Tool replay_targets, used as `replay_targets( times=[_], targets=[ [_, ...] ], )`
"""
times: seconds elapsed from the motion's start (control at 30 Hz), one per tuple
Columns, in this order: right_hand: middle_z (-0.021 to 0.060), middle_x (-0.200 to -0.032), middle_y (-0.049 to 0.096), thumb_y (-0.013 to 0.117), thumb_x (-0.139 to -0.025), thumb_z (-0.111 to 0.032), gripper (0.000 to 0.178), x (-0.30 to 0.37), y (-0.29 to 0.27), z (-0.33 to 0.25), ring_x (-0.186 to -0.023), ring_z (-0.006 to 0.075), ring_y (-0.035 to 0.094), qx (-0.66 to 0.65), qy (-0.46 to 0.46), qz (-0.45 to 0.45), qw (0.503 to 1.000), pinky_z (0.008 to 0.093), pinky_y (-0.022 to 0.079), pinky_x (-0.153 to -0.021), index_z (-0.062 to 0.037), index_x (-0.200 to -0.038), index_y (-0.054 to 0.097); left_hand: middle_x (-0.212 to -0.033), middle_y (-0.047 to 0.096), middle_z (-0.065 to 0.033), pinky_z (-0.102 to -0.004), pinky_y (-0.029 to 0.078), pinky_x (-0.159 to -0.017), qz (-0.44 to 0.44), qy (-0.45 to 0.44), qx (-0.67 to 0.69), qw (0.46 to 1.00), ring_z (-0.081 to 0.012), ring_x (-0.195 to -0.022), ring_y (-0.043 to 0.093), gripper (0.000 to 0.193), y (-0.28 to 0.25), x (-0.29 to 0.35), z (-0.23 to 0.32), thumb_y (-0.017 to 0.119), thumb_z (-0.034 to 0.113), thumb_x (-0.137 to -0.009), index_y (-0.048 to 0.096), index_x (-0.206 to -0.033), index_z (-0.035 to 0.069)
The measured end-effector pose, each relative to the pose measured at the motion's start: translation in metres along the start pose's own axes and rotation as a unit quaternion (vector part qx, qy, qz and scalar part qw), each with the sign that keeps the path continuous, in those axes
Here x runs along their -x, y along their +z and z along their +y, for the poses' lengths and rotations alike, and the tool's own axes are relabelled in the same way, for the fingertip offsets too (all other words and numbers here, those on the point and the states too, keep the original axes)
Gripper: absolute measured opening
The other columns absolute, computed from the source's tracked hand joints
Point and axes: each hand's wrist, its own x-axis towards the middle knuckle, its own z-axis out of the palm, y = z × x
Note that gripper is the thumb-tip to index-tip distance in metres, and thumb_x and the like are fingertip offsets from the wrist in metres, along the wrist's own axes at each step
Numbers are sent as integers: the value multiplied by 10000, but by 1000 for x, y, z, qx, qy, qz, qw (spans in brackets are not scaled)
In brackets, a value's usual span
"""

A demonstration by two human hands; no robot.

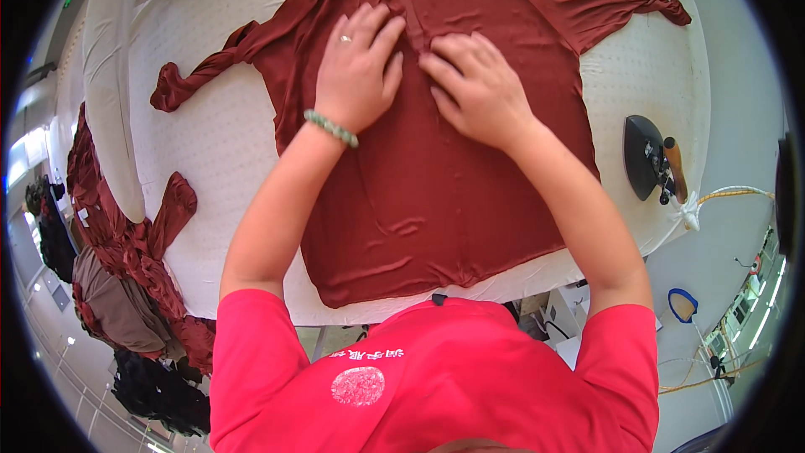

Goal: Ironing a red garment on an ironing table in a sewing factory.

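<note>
A dark red satiny blouse (436,193) lies spread out on a white padded ironing table (214,151), its collar at the far side and both sleeves stretched outward. My left hand (359,67) rests flat on the upper front, left of the placket, fingers extended; a ring and a green bead bracelet (331,128) are on that arm. Just right of the placket, my right hand (478,88) lies on the cloth with its fingers bent a little and spread. Neither hand holds anything. Small wrinkles show near the lower hem.
An iron (644,158) with a wooden handle sits at the table's right edge, its cord (736,191) running off right. A long white padded sleeve board (113,92) stands at the left. More dark red garments (126,239) hang over the left edge, with brown and black cloth below.
</note>
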Motion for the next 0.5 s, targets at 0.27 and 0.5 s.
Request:
replay_targets(
  times=[0.27,0.5],
  targets=[
    [149,-1550,486,737,-894,-386,664,-56,18,22,-1468,347,415,75,-10,32,997,538,315,-1220,-62,-1445,561,-1407,614,-103,-476,430,-1152,69,68,-34,995,-306,-1378,529,413,18,-56,-46,626,92,-914,667,-1325,111],
    [253,-1607,387,697,-907,-531,816,67,6,-101,-1515,448,329,-83,-33,-206,975,580,245,-1246,-37,-1517,472,-1475,596,-45,-440,439,-1159,-29,119,-7,992,-274,-1397,521,510,25,-81,-83,582,47,-918,674,-1370,262]
  ],
)
